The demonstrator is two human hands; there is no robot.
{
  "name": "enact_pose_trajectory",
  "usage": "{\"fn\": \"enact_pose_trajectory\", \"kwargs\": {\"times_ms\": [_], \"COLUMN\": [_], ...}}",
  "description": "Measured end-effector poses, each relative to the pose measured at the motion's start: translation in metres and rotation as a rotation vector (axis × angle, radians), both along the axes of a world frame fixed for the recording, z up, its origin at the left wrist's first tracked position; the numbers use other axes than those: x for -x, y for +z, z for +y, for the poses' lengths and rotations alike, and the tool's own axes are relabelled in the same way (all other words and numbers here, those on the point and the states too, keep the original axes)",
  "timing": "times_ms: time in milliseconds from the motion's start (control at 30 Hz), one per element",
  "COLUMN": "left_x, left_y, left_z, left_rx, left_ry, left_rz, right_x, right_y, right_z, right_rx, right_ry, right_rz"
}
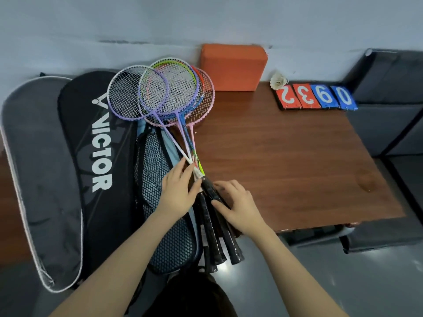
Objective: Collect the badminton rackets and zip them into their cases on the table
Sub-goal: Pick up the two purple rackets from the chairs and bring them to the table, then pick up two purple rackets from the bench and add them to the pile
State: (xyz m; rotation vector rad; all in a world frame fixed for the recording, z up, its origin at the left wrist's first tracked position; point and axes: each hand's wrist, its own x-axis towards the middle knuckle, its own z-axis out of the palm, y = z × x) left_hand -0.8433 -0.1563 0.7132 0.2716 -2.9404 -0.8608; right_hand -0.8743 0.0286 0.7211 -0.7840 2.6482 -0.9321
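A bundle of badminton rackets (174, 106) lies fanned on the brown wooden desk (286, 156), heads overlapping toward the wall, frames white, purple, green, blue, pink and orange. Their black handles (215, 234) converge at the near desk edge and overhang it.

My left hand (178, 191) rests on the shafts where they meet the handles, fingers straight and spread; that grip is open, pressing down. My right hand (238, 207) lies on the handles from the right, fingers extended over the black wrap, thumb against the side; that grip is also open, holding nothing closed.

The cases lie to the left of the rackets. A black case marked VICTOR (96, 156) sits flat; a grey case with white piping (34, 168) lies beside it at the far left. A blue mesh-fronted case (164, 213) lies partly under my left forearm, touching the racket shafts.

At the far side of the desk stand an orange foam block (233, 67), a white shuttlecock (278, 81) and red and blue score cards (317, 97) reading 2, 3, 9, 0.
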Motion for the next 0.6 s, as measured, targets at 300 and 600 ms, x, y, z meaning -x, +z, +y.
{"fn": "enact_pose_trajectory", "kwargs": {"times_ms": [300, 600], "left_x": [-0.08, -0.249], "left_y": [0.042, 0.036], "left_z": [-0.066, -0.197], "left_rx": [0.139, 0.17], "left_ry": [0.026, 0.319], "left_rz": [0.078, 0.095], "right_x": [-0.023, -0.134], "right_y": [0.034, 0.032], "right_z": [-0.075, -0.221], "right_rx": [-0.021, -0.01], "right_ry": [0.165, 0.458], "right_rz": [0.247, 0.276]}}
